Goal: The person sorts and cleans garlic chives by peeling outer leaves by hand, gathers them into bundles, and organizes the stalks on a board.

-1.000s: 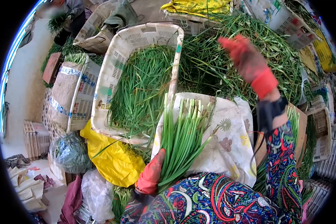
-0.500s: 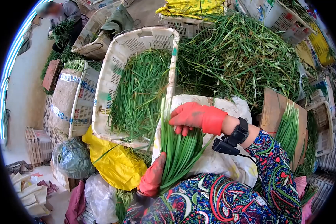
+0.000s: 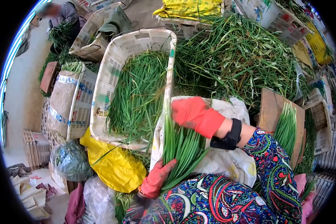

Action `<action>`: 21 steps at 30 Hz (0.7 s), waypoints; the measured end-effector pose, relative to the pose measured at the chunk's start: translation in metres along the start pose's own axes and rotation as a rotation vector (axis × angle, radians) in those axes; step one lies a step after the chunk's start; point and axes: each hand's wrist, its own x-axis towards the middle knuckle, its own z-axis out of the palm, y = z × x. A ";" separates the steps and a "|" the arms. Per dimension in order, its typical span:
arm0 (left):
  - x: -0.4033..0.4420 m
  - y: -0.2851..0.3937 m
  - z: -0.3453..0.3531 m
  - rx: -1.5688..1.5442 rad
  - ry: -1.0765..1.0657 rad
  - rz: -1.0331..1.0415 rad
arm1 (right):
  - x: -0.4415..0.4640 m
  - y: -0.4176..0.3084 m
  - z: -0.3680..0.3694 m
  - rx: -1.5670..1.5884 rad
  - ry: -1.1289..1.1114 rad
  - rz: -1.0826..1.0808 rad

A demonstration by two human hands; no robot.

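A bunch of green chives [image 3: 182,149] with pale stem ends lies across my lap and a white sack [image 3: 229,110]. My left hand [image 3: 156,179], in a red rubber glove, holds the bunch from its lower left side, with the other fingers hidden by the leaves. At the upper part of the bunch, beside the pale ends, my right hand [image 3: 192,114] is curled in its red glove. Its fingertips are turned away and smeared by motion, so what they grip cannot be made out. A black strap device [image 3: 229,136] sits on my right wrist.
A white plastic crate [image 3: 94,119] of loose chives [image 3: 138,93] stands ahead. Beyond my right hand is a big heap of chives [image 3: 246,59]. To the right, a tidy bunch [image 3: 286,125] lies on cardboard [image 3: 268,108]. A yellow bag [image 3: 117,166] is at left; another person [image 3: 63,22] works far left.
My right hand has curled and turned over near the pale ends. My left hand has shifted slightly up and right, its thumb now across the stalks. The view has shifted slightly.
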 end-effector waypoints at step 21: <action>-0.009 0.016 0.003 -0.118 0.208 -0.194 | -0.017 0.035 -0.043 -0.264 -0.127 -0.350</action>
